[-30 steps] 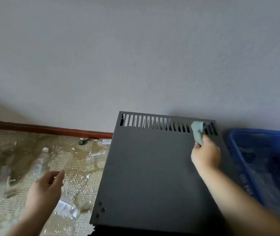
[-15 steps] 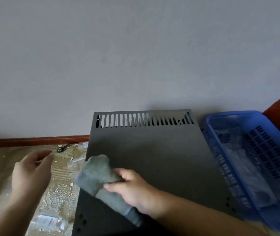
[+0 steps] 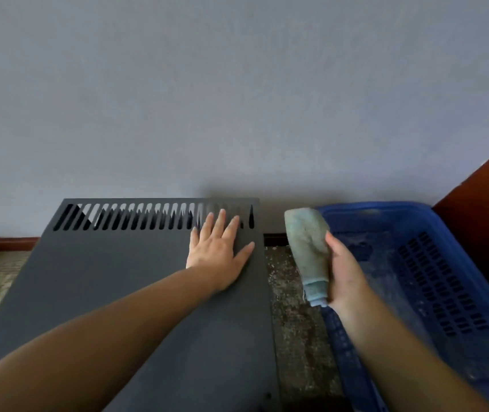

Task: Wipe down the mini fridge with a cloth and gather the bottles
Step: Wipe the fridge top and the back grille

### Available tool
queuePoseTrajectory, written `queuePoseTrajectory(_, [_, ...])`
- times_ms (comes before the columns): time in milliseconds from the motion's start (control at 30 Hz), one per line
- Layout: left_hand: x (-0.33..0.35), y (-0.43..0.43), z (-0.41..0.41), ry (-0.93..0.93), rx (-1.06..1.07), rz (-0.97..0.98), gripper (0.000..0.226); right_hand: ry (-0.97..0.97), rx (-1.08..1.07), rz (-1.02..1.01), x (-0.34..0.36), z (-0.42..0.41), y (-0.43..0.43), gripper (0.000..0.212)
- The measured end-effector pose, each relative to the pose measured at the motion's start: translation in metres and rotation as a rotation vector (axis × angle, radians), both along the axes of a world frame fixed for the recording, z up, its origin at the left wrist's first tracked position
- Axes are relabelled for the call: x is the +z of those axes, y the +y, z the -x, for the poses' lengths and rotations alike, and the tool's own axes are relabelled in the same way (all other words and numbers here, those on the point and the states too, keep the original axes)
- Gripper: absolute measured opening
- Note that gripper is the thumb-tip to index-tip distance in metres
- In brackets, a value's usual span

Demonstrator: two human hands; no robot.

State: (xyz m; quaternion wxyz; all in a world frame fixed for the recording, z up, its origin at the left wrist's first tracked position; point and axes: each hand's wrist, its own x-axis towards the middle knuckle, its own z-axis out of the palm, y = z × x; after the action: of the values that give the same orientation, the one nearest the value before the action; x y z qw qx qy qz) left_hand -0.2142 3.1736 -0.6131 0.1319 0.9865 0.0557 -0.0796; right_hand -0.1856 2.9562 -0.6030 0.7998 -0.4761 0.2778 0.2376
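My left hand (image 3: 219, 254) now lies flat, fingers spread, on the fridge (image 3: 118, 292), while my right hand (image 3: 345, 276), gripping the cloth (image 3: 308, 248), has swung off its top, so the side is probably next.

Nothing here can be read as text, a label, a brand, a number or a sign. The dark top panel of the mini fridge (image 3: 112, 292) is plain, and so is the cloth (image 3: 307, 248). The contents of the blue basket (image 3: 380, 208) are blurred, so any print in there may simply be too smeared to make out.
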Motion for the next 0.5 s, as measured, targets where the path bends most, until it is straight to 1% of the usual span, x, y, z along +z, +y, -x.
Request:
queuePoseTrajectory(100, [-0.006,-0.009,0.001,0.027,-0.016,-0.08,0.087,0.113,-0.017,0.088,-0.022,0.006,-0.028,0.037])
queuePoseTrajectory(167, [-0.005,-0.01,0.0,0.031,-0.013,-0.116,0.088,0.131,-0.019,0.144,-0.031,0.008,-0.043,0.031])
queuePoseTrajectory(233, [-0.004,-0.01,-0.002,0.03,-0.009,-0.148,0.086,0.055,-0.023,0.14,-0.038,0.004,-0.05,0.029])
queuePoseTrajectory(300, [-0.003,-0.012,-0.002,0.027,-0.011,-0.172,0.083,-0.092,-0.001,0.132,-0.042,-0.005,-0.045,0.032])
queuePoseTrajectory(400, [-0.004,-0.013,-0.001,0.029,-0.013,-0.191,0.082,-0.304,0.059,0.216,-0.047,-0.02,-0.018,0.033])
queuePoseTrajectory(500, [-0.003,-0.014,-0.001,0.019,-0.016,-0.203,0.082,-0.377,0.1,0.22,-0.048,-0.029,0.027,0.03])
